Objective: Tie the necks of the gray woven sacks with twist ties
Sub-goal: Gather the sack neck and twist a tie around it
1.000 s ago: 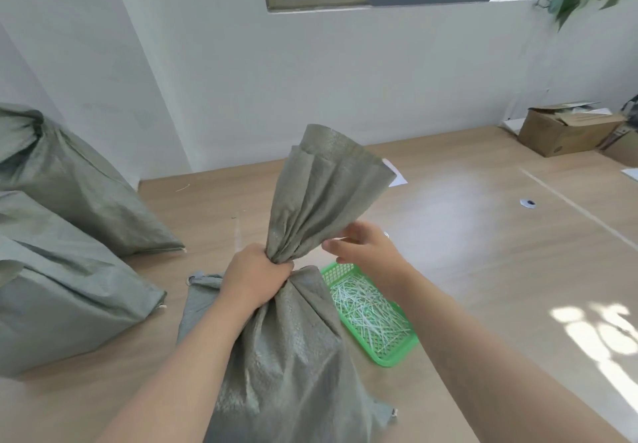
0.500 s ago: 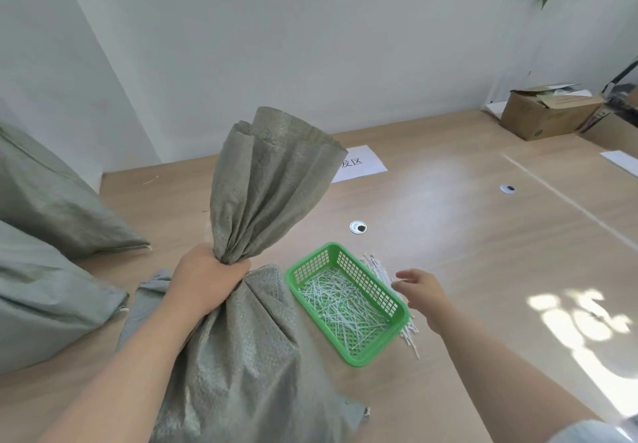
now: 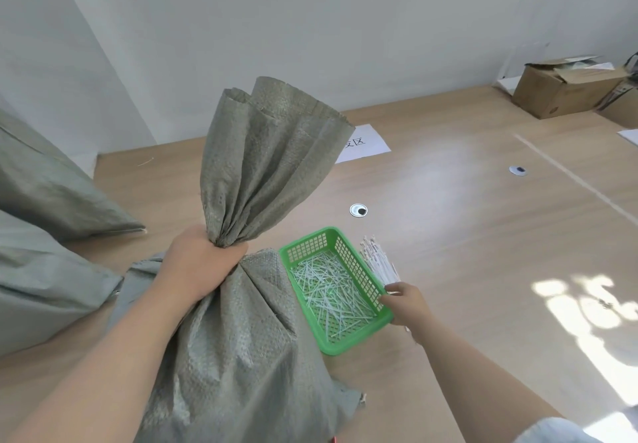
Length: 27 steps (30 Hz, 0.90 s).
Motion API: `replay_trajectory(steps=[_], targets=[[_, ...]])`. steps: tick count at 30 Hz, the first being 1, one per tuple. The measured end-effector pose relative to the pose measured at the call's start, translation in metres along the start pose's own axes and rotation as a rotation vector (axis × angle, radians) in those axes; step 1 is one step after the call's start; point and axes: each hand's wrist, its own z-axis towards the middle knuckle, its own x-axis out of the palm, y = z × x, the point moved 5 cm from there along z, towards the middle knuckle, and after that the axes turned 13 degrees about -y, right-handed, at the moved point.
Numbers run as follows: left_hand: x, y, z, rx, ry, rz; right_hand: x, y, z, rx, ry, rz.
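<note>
While left hand (image 3: pixel 198 263) is clenched round the gathered neck of the gray sack (image 3: pixel 241 356) at frame centre, right hand (image 3: pixel 409 306) sits right of centre, fingers curled onto the white twist ties (image 3: pixel 378 259) bundled just beside the green basket (image 3: pixel 355 339); can't tell if it's pinching one. Sack stands on the surface (image 3: pixel 466 235), mouth fanned out above the fist.

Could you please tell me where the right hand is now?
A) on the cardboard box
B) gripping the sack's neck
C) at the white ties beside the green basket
C: the right hand lies over the white ties just outside the green basket; the left hand grips the sack.
</note>
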Motion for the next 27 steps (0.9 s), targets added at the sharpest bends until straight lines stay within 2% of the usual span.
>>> replay_trajectory(steps=[6,10,22,27], targets=[[0.001,-0.004,0.001,0.025,0.014,0.003,0.014,-0.011,-0.006,0.031,0.035,0.03],[0.001,0.0,0.005,0.024,0.006,-0.004,0.014,-0.01,-0.002,0.021,0.035,-0.032],[0.003,-0.004,0.006,0.046,0.017,-0.029,0.023,-0.004,0.041,-0.28,-0.091,-0.674],[0.004,0.002,0.007,0.084,-0.007,-0.012,0.031,-0.009,0.047,-0.306,-0.167,-0.841]])
